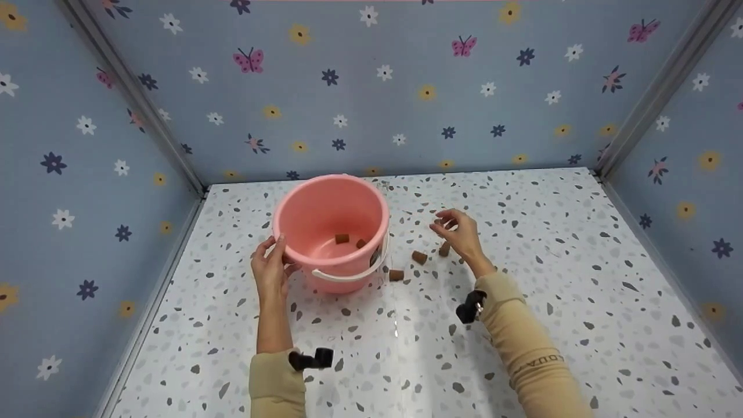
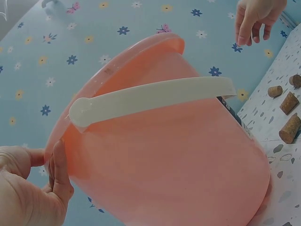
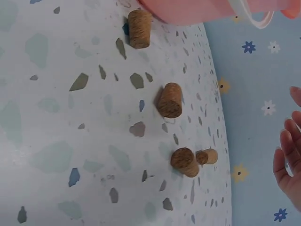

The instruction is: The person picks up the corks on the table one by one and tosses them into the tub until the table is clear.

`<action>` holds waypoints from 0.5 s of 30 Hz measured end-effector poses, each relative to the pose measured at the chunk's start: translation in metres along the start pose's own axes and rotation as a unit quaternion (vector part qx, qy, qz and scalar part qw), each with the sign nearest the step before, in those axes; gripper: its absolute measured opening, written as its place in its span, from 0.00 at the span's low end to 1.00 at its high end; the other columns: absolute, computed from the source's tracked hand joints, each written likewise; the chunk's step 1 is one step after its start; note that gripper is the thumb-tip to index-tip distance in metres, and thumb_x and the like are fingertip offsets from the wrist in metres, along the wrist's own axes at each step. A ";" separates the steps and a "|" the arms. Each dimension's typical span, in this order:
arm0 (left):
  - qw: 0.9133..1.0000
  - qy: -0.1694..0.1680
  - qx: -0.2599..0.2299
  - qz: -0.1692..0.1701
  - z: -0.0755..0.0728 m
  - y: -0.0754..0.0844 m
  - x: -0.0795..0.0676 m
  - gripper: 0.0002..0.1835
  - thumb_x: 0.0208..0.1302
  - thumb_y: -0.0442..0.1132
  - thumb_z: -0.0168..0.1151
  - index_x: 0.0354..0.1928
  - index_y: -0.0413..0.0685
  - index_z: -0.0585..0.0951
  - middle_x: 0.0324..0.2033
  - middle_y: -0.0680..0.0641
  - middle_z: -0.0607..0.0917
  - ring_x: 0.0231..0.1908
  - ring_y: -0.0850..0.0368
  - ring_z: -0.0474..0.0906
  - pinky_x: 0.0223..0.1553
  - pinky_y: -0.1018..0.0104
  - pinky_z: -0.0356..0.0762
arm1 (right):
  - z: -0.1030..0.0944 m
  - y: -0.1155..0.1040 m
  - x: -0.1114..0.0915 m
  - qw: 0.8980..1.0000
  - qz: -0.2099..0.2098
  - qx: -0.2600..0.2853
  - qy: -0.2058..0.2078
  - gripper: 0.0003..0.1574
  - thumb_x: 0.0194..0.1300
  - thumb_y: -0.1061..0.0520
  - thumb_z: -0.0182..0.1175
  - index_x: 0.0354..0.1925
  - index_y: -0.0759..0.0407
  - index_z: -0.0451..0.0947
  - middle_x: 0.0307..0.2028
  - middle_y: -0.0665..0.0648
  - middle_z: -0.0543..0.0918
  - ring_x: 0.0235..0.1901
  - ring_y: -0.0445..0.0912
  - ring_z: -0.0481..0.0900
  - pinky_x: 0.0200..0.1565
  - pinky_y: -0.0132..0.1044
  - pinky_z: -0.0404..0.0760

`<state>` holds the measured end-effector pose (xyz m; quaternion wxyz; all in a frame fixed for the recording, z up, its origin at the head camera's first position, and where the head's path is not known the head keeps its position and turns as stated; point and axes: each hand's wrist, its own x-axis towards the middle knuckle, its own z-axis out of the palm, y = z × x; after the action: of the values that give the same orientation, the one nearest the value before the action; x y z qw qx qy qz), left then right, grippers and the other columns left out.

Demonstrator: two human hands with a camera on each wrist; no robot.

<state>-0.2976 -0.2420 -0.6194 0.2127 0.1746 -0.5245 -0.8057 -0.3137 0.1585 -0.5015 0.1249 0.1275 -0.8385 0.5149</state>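
Note:
A pink bucket (image 1: 331, 273) with a white handle (image 1: 351, 277) stands left of centre on the table, its mouth facing the head camera. My left hand (image 1: 270, 268) grips its near left rim, thumb on one side and fingers on the other in the left wrist view. Inside the bucket lie brown corks (image 1: 342, 238). Several more corks (image 3: 170, 101) are scattered on the table to its right. Over the farthest of these hovers my right hand (image 1: 462, 233), fingers loosely bent and nothing between them; in the right wrist view the fingers (image 3: 289, 146) are apart from the corks.
The speckled white table (image 1: 522, 325) is bordered by blue flowered panels (image 1: 383, 93) at the back and both sides. Grey metal strips (image 1: 139, 104) run along the panel corners. Each sleeve carries a small black wrist camera (image 1: 471, 306).

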 end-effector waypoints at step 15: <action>1.000 0.015 0.018 -0.002 0.002 0.003 -0.003 0.32 0.46 0.57 0.66 0.51 0.49 0.71 0.37 0.36 0.80 0.20 0.53 0.76 0.17 0.58 0.77 | 0.006 0.041 -0.018 0.996 0.084 -0.013 -0.012 0.23 0.50 0.60 0.66 0.43 0.71 0.73 0.34 0.67 0.76 0.33 0.54 0.74 0.34 0.38 0.72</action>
<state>-0.2959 -0.2401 -0.6160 0.2153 0.1915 -0.5350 -0.7942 -0.3116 0.1731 -0.5443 0.0729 0.0615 -0.8543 0.5109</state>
